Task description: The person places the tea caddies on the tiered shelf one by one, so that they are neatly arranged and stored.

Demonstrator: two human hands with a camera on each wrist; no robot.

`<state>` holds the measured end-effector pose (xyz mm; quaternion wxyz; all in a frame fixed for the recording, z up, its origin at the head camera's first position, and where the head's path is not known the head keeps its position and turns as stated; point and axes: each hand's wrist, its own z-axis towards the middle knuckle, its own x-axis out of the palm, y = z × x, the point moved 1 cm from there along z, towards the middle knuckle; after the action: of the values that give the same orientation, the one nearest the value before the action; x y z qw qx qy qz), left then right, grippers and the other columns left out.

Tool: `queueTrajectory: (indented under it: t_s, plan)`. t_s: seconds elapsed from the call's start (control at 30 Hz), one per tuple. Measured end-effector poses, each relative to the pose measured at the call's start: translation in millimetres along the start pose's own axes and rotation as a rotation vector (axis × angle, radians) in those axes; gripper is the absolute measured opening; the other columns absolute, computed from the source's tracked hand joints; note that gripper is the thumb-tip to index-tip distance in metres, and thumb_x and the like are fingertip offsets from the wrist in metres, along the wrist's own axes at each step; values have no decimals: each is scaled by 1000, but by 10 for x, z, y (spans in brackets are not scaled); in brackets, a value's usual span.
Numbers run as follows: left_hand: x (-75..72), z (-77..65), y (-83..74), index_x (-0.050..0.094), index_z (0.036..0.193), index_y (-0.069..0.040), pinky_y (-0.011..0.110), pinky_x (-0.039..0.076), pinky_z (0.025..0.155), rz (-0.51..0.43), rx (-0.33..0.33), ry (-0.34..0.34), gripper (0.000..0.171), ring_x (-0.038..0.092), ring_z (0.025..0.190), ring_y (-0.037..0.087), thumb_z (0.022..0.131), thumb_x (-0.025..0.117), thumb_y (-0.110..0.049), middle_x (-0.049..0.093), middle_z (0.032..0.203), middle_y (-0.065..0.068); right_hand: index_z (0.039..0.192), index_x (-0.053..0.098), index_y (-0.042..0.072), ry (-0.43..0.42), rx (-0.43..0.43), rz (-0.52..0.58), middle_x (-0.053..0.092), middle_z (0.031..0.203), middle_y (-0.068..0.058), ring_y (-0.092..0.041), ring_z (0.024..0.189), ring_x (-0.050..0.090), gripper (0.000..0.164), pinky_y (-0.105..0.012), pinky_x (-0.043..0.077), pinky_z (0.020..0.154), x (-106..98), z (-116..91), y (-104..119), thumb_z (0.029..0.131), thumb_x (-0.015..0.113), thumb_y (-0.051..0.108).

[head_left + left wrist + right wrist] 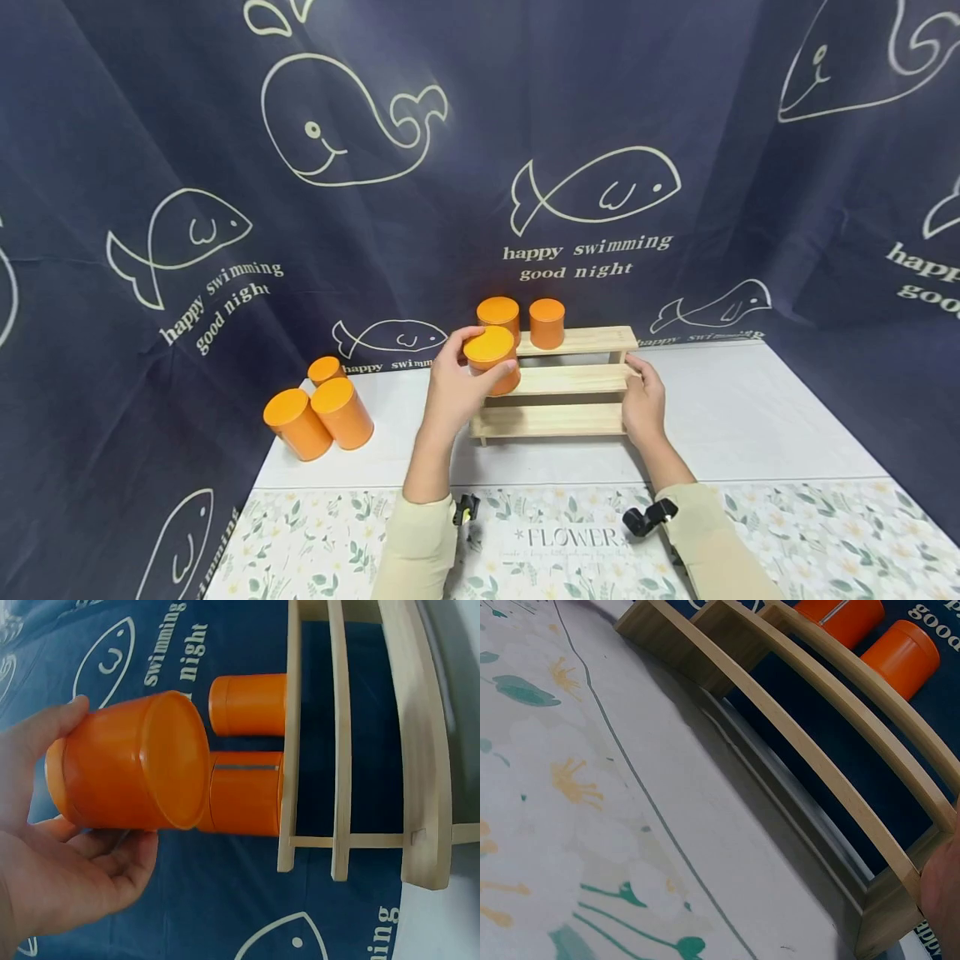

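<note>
At far left, three orange canisters (342, 417) stand in a close group on the white tabletop (397, 450), the smallest behind two taller ones. Next, the left hand (453, 387) holds a lidded canister (489, 348) between thumb and fingers, in front of the rack's left end. The head view shows only its lid and side; the left wrist view shows its flat round underside — and a gap between it and the tiers. Behind it, a wide canister (498, 310) and a narrower canister (547, 325) stand on the top tier of the wooden rack (570, 379). The left wrist view alone clearly reveals a grey line across the wide one's side. Smooth, pale planks form three stepped tiers. At the right end, the right hand (645, 404) grips the rack; the right wrist view catches just a sliver of it, plus the shadowed space underneath.
</note>
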<state>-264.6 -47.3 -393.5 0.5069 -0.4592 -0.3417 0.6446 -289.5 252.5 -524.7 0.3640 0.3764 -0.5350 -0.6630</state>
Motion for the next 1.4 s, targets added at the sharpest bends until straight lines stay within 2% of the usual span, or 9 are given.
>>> queueTrajectory:
  t_s: [0.2,0.3,0.47,0.57,0.73,0.97,1.13,1.4]
  plan:
    - [139,-11,-65,64,135,-25,46,56,102,145,17,8,65,64,118,22,78,95,-35,67,129,0,153,51,2,-2,-2,-3,51,158,-23,-39,150,48,48,-52,38,126,-6,5,7,109,32,5]
    - [198,-9,-96,64,135,-26,44,57,100,179,31,27,65,65,115,21,79,94,-38,69,129,-2,152,51,3,-10,0,-12,52,158,-22,-39,150,48,48,-52,38,126,-7,10,2,109,32,6]
    - [278,-24,-140,64,135,-27,42,57,95,208,51,49,67,67,109,20,78,94,-44,71,128,-4,152,51,2,-15,-4,0,52,157,-23,-38,150,47,48,-52,37,127,-2,16,-12,107,33,4]
    - [330,-50,-153,64,137,-25,42,58,98,225,62,64,69,68,111,20,78,93,-45,71,130,-3,153,50,0,-10,-1,6,50,159,-24,-39,152,44,49,-53,35,127,-3,2,-22,107,32,3]
    - [437,-66,-184,63,140,-21,41,58,101,225,88,101,70,68,115,19,80,93,-40,70,133,0,152,50,-1,-8,-12,18,49,159,-26,-40,152,43,49,-55,34,127,-5,-16,-28,107,32,2]
    - [634,-19,-210,62,141,-16,40,57,102,243,154,145,71,66,116,21,80,95,-33,69,134,3,151,51,-1,-20,-21,12,51,157,-25,-39,151,44,48,-54,34,127,-8,10,-28,107,33,2]
    - [768,16,-142,62,142,-16,40,55,108,278,177,175,70,64,124,21,81,94,-31,65,140,2,151,52,-1,-27,-24,-5,51,157,-25,-40,152,44,48,-55,34,127,0,11,-27,106,34,2]
    - [959,65,-13,59,145,-16,41,52,112,260,203,220,69,60,131,21,84,91,-27,61,148,2,150,52,-2,-28,-11,-5,50,159,-24,-39,153,42,48,-54,33,128,7,12,-23,106,34,2]
